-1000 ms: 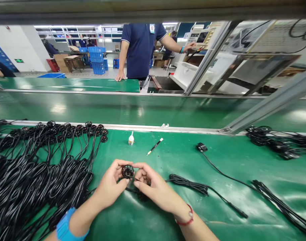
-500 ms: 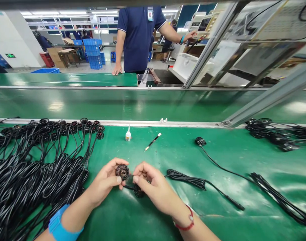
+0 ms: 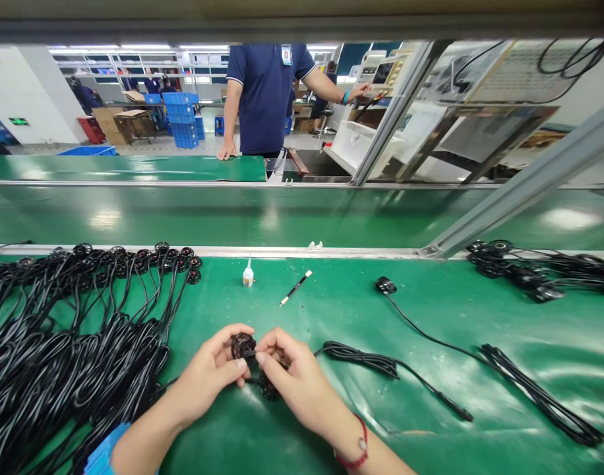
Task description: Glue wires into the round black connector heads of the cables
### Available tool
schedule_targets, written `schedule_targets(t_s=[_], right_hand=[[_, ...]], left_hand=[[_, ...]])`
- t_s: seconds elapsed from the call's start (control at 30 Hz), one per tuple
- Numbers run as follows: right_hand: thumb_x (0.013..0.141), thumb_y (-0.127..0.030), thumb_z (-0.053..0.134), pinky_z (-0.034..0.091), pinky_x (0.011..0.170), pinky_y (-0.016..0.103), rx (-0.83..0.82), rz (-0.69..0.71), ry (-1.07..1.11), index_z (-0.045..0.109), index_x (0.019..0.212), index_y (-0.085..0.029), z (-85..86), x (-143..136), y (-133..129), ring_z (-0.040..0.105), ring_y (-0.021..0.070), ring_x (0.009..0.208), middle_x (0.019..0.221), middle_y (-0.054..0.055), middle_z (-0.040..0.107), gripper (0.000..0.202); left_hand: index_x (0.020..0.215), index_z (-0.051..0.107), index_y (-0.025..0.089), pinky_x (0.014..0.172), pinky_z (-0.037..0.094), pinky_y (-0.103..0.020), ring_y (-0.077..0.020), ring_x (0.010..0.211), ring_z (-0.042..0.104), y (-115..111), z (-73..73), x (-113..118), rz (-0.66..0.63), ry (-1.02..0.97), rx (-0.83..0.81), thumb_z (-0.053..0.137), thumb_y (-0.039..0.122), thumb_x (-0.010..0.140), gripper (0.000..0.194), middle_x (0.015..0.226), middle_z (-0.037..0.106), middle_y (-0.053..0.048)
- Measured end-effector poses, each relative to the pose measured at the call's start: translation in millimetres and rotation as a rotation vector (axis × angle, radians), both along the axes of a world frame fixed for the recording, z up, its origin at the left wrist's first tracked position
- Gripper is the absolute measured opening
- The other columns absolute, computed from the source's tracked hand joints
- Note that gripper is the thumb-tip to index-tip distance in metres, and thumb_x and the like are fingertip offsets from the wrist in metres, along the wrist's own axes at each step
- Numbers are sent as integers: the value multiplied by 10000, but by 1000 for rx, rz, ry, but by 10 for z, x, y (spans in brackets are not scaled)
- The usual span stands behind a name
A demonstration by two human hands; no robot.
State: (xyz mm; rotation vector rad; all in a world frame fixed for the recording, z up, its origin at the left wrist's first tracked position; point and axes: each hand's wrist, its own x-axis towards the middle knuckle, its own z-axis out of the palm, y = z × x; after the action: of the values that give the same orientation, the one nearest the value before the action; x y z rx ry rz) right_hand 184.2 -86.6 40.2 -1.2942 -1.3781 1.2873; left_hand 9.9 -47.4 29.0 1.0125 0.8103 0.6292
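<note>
- The bare left hand (image 3: 213, 361) has a small, round, black openwork part (image 3: 242, 344) in its grip, thumb below and fingers curled round the edge, closed only as far as the part's width.
- The bare right hand (image 3: 295, 375) has thumb and forefinger pinched nearly together at that part's near right side, seemingly on a short, thin, dark lead (image 3: 250, 354); the fingertips hide just where it is caught.
- The round part is held just above the green-topped counter (image 3: 341, 316), between the two hands.
- For good work here, the left grip should steady the part by its rim, firm but not squeezing, since the openwork looks delicate.
- The right pinch is best kept close to the part, guiding the lead gently rather than tugging.
- A second round black part (image 3: 268, 388) sits beneath the right hand; its cord should be kept from dragging on the work.
- Tilting the openwork face toward the eyes would help, as the fingers cover much of it.
</note>
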Motion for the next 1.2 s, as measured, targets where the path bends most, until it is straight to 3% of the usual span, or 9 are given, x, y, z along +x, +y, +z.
schedule_targets(t_s=[0.2,0.43,0.67,0.9,1.2], right_hand=[[878,-294,512,441,634,244,45,-14,23,510,859,-196,-5,-25,-4,580,129,679,756,3,617,100],[884,-336,504,444,631,243,50,-19,27,520,850,-194,31,3,-19,551,131,673,744,2,579,146],[869,-375,529,405,592,239,27,-56,9,533,800,-190,36,11,-17,465,123,610,676,-20,506,197],[864,-336,524,440,618,247,77,-21,5,544,757,-201,69,-6,-3,466,126,590,631,-29,464,173],[858,-338,545,491,651,249,39,-67,46,538,929,-197,40,4,-33,594,134,707,792,13,618,158]], left_hand=[[1194,572,194,776,505,-307,-177,825,616,-27,15,16,90,-108,-21,781,418,732,555,1009,635,-85],[1131,618,181,672,492,-270,-160,745,617,-29,45,19,128,-180,-79,777,422,741,485,883,634,-62],[1106,616,188,656,461,-245,-123,718,591,-8,-1,14,154,-207,-75,796,371,729,456,967,631,-62],[1103,595,197,730,471,-275,-138,779,606,-6,-20,20,132,-188,-12,810,376,719,476,1140,640,-101],[1083,604,195,700,492,-260,-138,770,625,-28,29,16,126,-227,-45,810,342,727,437,1118,657,-100]])
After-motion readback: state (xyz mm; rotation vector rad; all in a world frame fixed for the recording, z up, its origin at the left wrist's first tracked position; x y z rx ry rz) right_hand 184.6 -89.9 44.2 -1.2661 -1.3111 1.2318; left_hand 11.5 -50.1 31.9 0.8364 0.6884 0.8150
